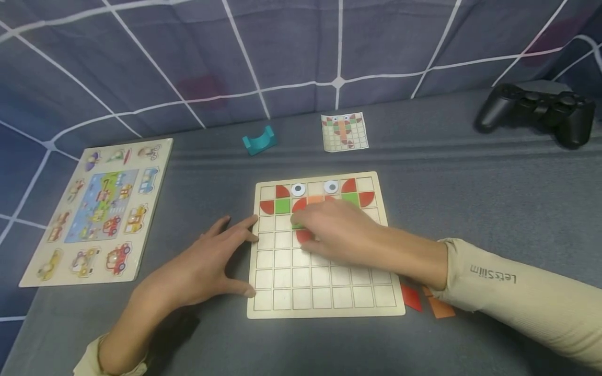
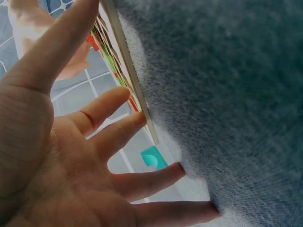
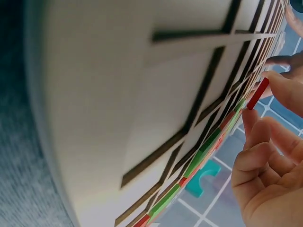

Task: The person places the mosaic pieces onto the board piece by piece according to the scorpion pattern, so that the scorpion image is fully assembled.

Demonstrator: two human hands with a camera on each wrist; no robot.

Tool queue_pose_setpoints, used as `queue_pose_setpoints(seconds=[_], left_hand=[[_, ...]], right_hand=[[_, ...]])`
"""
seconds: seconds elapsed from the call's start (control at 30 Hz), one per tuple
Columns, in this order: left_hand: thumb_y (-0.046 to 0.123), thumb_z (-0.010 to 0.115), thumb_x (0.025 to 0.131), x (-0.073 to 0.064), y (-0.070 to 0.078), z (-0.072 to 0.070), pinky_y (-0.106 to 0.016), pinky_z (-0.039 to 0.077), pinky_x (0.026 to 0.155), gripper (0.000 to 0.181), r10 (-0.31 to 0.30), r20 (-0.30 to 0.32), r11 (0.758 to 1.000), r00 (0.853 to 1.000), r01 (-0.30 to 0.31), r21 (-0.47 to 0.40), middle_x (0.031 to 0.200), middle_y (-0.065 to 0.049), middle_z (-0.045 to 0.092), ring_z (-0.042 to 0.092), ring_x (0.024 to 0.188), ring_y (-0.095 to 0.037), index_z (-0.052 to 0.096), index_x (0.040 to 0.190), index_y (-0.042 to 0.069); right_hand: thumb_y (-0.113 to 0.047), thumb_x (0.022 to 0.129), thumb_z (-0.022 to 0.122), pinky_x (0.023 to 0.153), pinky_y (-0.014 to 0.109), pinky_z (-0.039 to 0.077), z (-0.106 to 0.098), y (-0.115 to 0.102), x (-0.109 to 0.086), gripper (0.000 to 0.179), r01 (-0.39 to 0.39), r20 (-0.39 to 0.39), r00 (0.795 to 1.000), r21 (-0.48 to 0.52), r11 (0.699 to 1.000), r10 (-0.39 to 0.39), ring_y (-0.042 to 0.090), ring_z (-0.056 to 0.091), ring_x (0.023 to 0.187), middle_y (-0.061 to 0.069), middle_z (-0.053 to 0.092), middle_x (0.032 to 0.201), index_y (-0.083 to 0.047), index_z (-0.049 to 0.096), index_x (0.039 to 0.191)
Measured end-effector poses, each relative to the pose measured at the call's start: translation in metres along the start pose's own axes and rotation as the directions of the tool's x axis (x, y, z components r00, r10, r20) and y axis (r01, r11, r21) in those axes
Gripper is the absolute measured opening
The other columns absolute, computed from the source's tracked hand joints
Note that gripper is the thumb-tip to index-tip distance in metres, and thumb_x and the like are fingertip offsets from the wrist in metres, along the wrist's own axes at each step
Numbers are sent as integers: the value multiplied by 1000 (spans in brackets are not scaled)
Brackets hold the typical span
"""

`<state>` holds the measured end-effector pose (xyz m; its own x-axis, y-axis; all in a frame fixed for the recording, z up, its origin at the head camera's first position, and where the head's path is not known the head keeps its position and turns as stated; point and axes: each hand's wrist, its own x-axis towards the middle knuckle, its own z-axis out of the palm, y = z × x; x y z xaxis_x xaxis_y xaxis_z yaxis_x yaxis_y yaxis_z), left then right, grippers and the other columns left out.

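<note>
A wooden grid board [image 1: 282, 277] lies on the table, with red, green and orange pieces and two eye discs [image 1: 298, 189] set in its upper rows. My right hand [image 1: 338, 230] is over the board's middle and pinches a red quarter-circle tile [image 3: 258, 93] between thumb and finger. In the right wrist view the tile stands tilted, one end close to the grid. My left hand [image 1: 202, 266] has its fingers spread, with thumb and fingertips at the board's left edge. Part of the upper pattern is hidden beneath the right hand.
A small pattern card [image 1: 345, 132] and a teal curved block [image 1: 260, 141] lie behind the board. A picture puzzle [image 1: 155, 209] is at left, a black game controller [image 1: 536, 112] at back right. Loose red [image 1: 411, 297] and orange tiles [image 1: 441, 308] lie by the right forearm.
</note>
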<state>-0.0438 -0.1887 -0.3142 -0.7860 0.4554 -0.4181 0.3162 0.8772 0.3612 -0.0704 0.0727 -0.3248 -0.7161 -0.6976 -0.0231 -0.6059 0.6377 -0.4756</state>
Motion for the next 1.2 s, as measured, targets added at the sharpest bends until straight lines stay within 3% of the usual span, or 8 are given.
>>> queue_pose_setpoints(seconds=[0.33, 0.57, 0.8, 1.2], left_hand=[[52, 88, 64, 0, 0, -1, -78, 19, 100, 81, 6, -7, 1000, 1000, -6, 9, 161, -2, 26, 14, 144, -49, 54, 130, 19], [50, 89, 64, 0, 1, 1, -77, 20, 100, 81, 2, -10, 1000, 1000, -2, 10, 161, -2, 25, 13, 144, -50, 53, 130, 20], [51, 88, 65, -1, -1, 0, -78, 18, 101, 81, 8, -6, 1000, 1000, -8, -11, 161, 0, 24, 12, 145, -48, 54, 131, 19], [51, 88, 65, 0, -1, 1, -78, 17, 101, 81, 4, -6, 1000, 1000, -4, -14, 161, 0, 24, 12, 145, -48, 54, 131, 18]], right_hand=[[-15, 85, 78, 64, 27, 45, 3, 2, 4, 23, 30, -4, 1000, -1, 1000, -30, 13, 52, 74, -6, 59, 81, -11, 68, 105], [-16, 87, 75, 68, 28, 49, 4, 4, 4, 18, 29, -25, 999, -59, 998, -31, 15, 57, 82, -2, 64, 91, -10, 69, 104], [-18, 86, 74, 58, 25, 43, 6, 6, 2, 9, 32, -47, 998, -59, 998, -35, 13, 49, 72, -7, 52, 76, -15, 65, 88], [-19, 88, 74, 61, 25, 44, 7, 8, 1, 7, 64, -48, 997, -70, 996, -67, 13, 51, 75, -6, 56, 81, -14, 70, 90]])
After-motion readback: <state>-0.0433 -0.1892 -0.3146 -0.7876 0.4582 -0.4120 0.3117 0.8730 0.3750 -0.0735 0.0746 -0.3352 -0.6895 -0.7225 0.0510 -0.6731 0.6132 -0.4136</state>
